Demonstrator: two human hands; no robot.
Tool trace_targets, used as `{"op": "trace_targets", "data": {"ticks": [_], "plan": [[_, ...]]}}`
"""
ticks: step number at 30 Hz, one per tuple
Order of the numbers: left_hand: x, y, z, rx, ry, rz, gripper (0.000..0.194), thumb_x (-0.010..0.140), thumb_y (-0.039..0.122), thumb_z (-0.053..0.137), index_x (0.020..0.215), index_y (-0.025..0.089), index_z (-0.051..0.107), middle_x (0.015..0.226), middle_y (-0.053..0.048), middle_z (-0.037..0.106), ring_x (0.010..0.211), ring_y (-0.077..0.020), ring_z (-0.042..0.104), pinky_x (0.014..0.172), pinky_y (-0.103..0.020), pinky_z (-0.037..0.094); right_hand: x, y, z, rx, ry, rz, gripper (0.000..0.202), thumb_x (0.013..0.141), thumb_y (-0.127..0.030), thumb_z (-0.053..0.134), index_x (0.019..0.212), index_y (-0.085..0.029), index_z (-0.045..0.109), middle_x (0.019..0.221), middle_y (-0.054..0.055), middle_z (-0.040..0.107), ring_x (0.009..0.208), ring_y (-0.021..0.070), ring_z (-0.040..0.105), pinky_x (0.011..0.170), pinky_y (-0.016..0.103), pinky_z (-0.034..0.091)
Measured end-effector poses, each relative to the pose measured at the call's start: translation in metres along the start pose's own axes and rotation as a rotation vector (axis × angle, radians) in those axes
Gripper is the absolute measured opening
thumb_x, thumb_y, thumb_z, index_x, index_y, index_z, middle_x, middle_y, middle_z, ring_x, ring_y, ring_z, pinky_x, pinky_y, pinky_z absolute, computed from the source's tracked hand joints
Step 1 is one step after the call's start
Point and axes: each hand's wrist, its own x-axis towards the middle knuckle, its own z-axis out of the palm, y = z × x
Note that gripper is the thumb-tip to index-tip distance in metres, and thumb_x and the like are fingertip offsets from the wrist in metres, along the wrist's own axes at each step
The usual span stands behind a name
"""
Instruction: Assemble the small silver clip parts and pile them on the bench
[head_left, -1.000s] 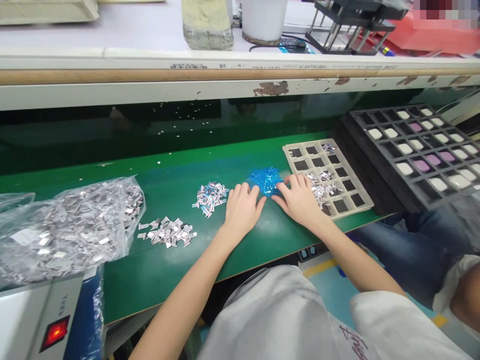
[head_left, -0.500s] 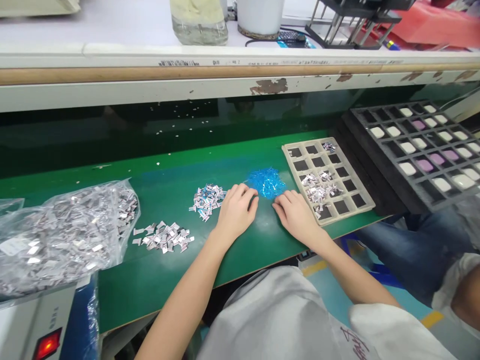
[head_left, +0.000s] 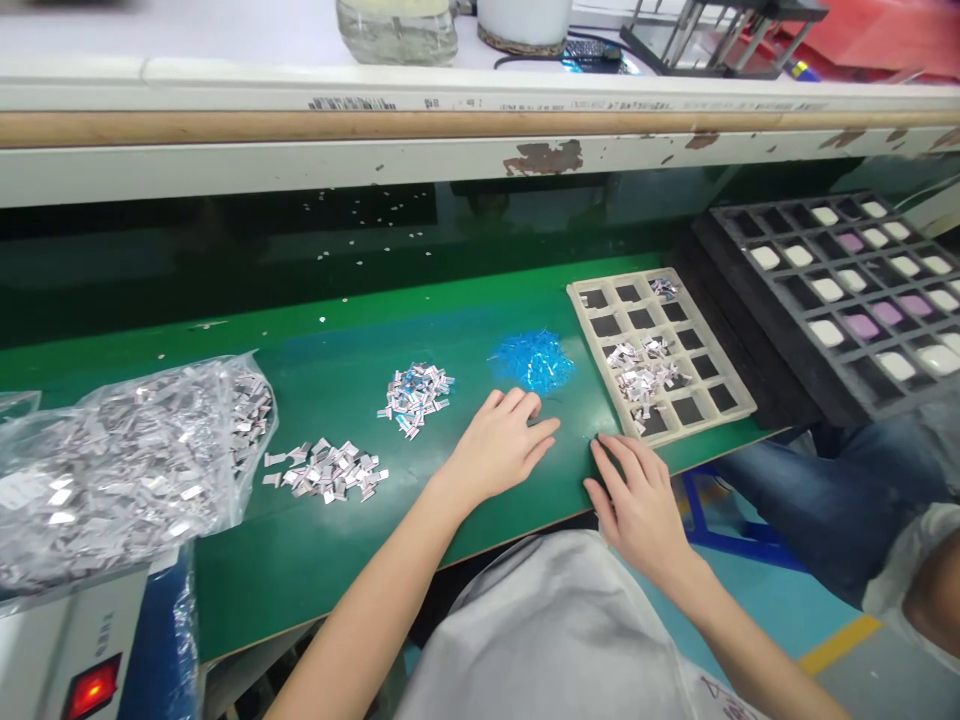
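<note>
My left hand (head_left: 502, 443) rests on the green table (head_left: 300, 560), just below a pile of blue film strips (head_left: 541, 361), its fingers apart and nothing visible in it. Near the table's front edge is my right hand (head_left: 636, 497), thumb and fingers spread, with nothing visible between them. Small silvery parts with some blue on them lie in a pile (head_left: 415, 400) left of my left hand. Farther left is another pile of silvery parts (head_left: 334, 470). A beige compartment tray (head_left: 750, 405) right of the blue strips holds similar parts in several compartments.
At the left lies a clear plastic bag of silvery parts (head_left: 150, 460), above a device with a red lit switch (head_left: 94, 688). A black tray (head_left: 862, 390) with white and purple pieces is at the right, near a person's leg (head_left: 795, 510). A shelf (head_left: 247, 165) spans the back.
Both hands have drawn back from the blue strips toward the table's front edge. The right hand has moved farther, down and right, and its fingers have spread. The view has shifted slightly.
</note>
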Motion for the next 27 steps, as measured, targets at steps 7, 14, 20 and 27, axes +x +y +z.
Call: {"op": "trace_targets", "data": {"ticks": [7, 14, 20, 27], "plan": [[0.003, -0.008, 0.010, 0.028, 0.066, -0.138, 0.033, 0.110, 0.030, 0.047, 0.132, 0.021, 0.070, 0.108, -0.012, 0.063, 0.102, -0.0298, 0.053, 0.083, -0.044, 0.043, 0.036, -0.022, 0.010, -0.066, -0.095, 0.008, 0.067, 0.107, -0.047, 0.053, 0.162, -0.010, 0.045, 0.168, 0.022, 0.043, 0.152, 0.0438, 0.039, 0.124, 0.064, 0.033], [-0.007, -0.026, 0.013, -0.103, 0.297, -0.213, 0.024, 0.109, 0.021, 0.049, 0.118, 0.020, 0.071, 0.110, -0.011, 0.068, 0.103, -0.0274, 0.059, 0.091, -0.043, 0.050, 0.075, -0.015, 0.017, 0.049, 0.014, -0.015, 0.054, 0.109, -0.041, 0.051, 0.157, -0.017, 0.052, 0.169, 0.018, 0.043, 0.154, 0.0422, 0.037, 0.122, 0.065, 0.036], [-0.006, -0.038, 0.011, -0.226, 0.422, -0.287, 0.015, 0.106, 0.017, 0.054, 0.098, 0.022, 0.065, 0.098, -0.007, 0.071, 0.095, -0.0240, 0.062, 0.088, -0.040, 0.051, 0.084, -0.001, 0.015, 0.450, 0.296, 0.053, 0.017, 0.106, -0.024, 0.056, 0.111, -0.025, 0.072, 0.110, 0.009, 0.071, 0.105, 0.0263, 0.068, 0.094, 0.045, 0.057], [-0.011, -0.040, -0.012, -0.218, 0.529, -0.400, 0.013, 0.104, 0.026, 0.063, 0.092, 0.022, 0.062, 0.089, -0.003, 0.069, 0.087, -0.0206, 0.062, 0.082, -0.036, 0.050, 0.173, -0.014, 0.009, 0.662, 0.305, 0.113, 0.012, 0.099, -0.032, 0.064, 0.090, -0.024, 0.066, 0.091, 0.005, 0.070, 0.084, 0.0228, 0.067, 0.080, 0.039, 0.057]]}}
